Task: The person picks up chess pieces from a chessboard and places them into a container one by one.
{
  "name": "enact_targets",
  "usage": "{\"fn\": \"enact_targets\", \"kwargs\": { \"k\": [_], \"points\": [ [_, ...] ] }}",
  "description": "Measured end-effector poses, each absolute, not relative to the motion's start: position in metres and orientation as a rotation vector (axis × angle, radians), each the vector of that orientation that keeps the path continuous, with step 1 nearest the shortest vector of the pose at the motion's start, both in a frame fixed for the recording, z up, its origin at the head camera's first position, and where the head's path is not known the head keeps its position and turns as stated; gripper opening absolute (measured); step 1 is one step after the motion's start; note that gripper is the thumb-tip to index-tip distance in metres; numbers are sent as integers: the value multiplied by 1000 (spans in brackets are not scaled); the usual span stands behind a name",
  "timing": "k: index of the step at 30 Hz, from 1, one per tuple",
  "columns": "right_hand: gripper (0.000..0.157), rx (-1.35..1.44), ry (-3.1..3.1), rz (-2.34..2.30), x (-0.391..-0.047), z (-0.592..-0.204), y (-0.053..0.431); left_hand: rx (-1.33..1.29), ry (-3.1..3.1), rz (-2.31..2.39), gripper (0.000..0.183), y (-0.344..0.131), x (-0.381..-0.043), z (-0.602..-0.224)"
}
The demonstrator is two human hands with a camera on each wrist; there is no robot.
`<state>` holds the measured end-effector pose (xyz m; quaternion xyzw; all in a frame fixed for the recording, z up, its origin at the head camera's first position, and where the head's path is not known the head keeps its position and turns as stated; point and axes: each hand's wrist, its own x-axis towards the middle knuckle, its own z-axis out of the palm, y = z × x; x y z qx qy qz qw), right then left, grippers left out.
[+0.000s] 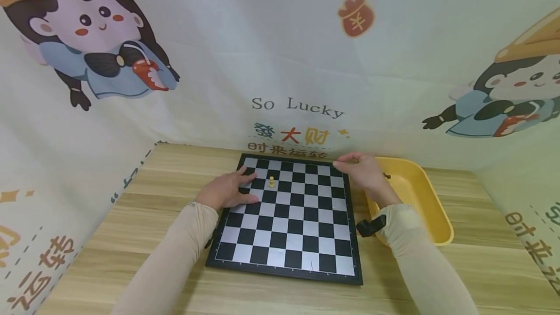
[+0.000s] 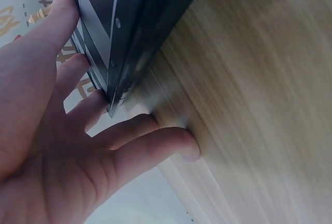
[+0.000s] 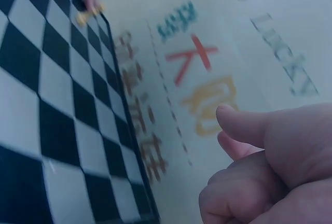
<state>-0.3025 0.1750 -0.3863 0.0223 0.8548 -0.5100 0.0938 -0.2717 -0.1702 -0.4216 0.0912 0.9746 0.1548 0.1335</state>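
A black-and-white chessboard (image 1: pixel 286 215) lies on the table, one pale yellow pawn (image 1: pixel 271 182) upright near its upper left. My left hand (image 1: pixel 227 189) rests at the board's left edge with spread fingers. In the left wrist view, its thumb and some fingers touch the board's side while two others reach over the wood. My right hand (image 1: pixel 365 174) hovers by the far right corner of the board. Its thumb and index finger come close together, the other fingers curled (image 3: pixel 233 193); nothing shows between them. The pawn (image 3: pixel 89 14) appears blurred in the right wrist view.
A yellow plastic tray (image 1: pixel 430 198) stands right of the board, partly behind my right forearm. A small dark piece (image 1: pixel 387 175) shows inside it. A printed cloth wall (image 1: pixel 297 72) rises behind the wooden table (image 1: pixel 170 179). A black wrist device (image 1: pixel 371 226) sits by my right wrist.
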Motion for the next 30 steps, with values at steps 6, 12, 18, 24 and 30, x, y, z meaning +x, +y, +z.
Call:
{"fn": "enact_targets", "kwargs": {
  "k": [6,12,18,24,30],
  "points": [
    [34,8,2440,-1552,-296,-390,142,275,2829,459,79,-171,-272,-422],
    [31,-77,2390,-1573,-294,-398,115,265,2823,450,80,-171,-272,-424],
    [33,-143,2426,-1527,-295,-411,90,260,2830,440,79,-169,-271,-424],
    [32,-161,2399,-1526,-295,-422,70,254,2821,433,80,-170,-272,-423],
    [39,-199,2308,-1559,-297,-431,55,262,2816,410,80,-171,-273,-421]
  ]
}}
